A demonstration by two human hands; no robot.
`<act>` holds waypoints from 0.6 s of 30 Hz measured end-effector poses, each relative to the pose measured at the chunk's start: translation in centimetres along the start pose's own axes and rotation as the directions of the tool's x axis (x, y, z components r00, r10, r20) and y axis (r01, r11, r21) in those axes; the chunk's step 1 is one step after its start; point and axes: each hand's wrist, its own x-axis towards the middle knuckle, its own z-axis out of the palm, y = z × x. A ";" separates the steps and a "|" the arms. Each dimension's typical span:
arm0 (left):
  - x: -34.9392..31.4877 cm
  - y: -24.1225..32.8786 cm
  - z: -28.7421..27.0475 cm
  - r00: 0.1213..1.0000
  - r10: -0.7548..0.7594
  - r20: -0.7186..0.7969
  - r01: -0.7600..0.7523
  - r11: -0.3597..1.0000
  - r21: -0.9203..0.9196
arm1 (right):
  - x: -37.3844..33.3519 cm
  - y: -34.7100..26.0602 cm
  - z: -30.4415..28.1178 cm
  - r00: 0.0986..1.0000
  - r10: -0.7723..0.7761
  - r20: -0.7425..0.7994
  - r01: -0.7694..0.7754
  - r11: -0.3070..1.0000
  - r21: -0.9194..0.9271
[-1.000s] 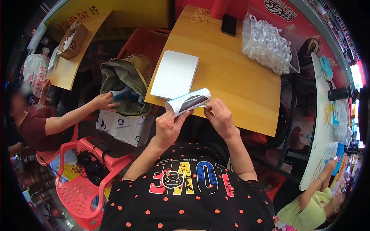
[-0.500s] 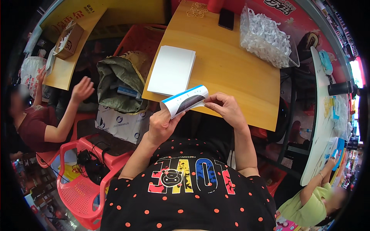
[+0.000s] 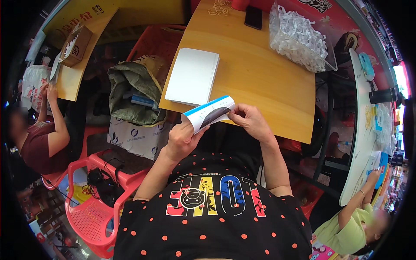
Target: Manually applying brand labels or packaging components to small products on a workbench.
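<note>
Between my hands is a printed sheet (image 3: 209,113) with a blue edge and a dark picture, curled into a loose roll. My left hand (image 3: 183,139) grips its left end, the thumb lying along the lower side. At the right end, my right hand (image 3: 248,121) pinches the sheet's edge between thumb and fingers. Just beyond the roll, a stack of white sheets (image 3: 193,76) lies on the near left part of the wooden table (image 3: 255,82).
A clear bin of white paper strips (image 3: 299,39), a black phone (image 3: 253,17) and rubber bands (image 3: 219,8) are at the table's far side. An open woven sack (image 3: 134,91) stands left, near a red chair (image 3: 93,212). Two people work at side tables.
My hands keep nearly the same pose on the rolled sheet, with my right fingers shifted slightly. The person at left has moved a raised hand back toward their table.
</note>
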 end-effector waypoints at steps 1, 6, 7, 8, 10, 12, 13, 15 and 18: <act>0.0 0.0 0.0 1.000 0.011 0.001 -0.011 1.000 0.005 | 0.0 0.0 0.1 1.000 -0.006 -0.016 0.006 1.000 -0.011; 0.5 0.0 0.3 0.988 0.133 -0.073 -0.132 0.991 0.009 | -0.7 0.3 0.0 0.999 -0.029 -0.043 0.031 0.999 0.045; 0.5 -0.2 0.4 0.980 0.172 -0.100 -0.171 0.985 0.010 | -1.1 -0.1 -0.1 0.999 -0.025 -0.037 0.028 0.996 0.090; 0.4 -0.2 0.3 0.989 0.132 -0.072 -0.130 0.991 0.025 | -1.5 -0.5 -0.2 0.999 -0.022 -0.032 0.026 0.991 0.134; 0.2 -0.4 0.1 0.999 0.048 -0.018 -0.047 0.997 0.060 | -2.5 -1.2 -0.5 0.997 -0.041 -0.070 0.055 0.979 0.198; 0.2 -0.4 0.1 0.998 0.032 -0.048 -0.030 0.999 0.035 | -2.7 -1.4 -0.7 0.991 -0.045 -0.127 0.074 0.970 0.231; 0.3 -0.4 0.1 0.998 0.025 -0.061 -0.024 1.000 0.021 | -2.5 -1.4 -0.9 0.986 -0.040 -0.163 0.078 0.969 0.233; 0.5 -0.2 0.3 0.997 0.046 -0.056 -0.045 0.999 0.022 | -2.0 -1.0 -1.0 0.981 -0.038 -0.192 0.082 0.971 0.224; 0.8 0.1 0.4 0.995 0.086 -0.053 -0.085 0.996 0.012 | -1.1 -0.2 -0.8 0.986 -0.044 -0.159 0.072 0.982 0.175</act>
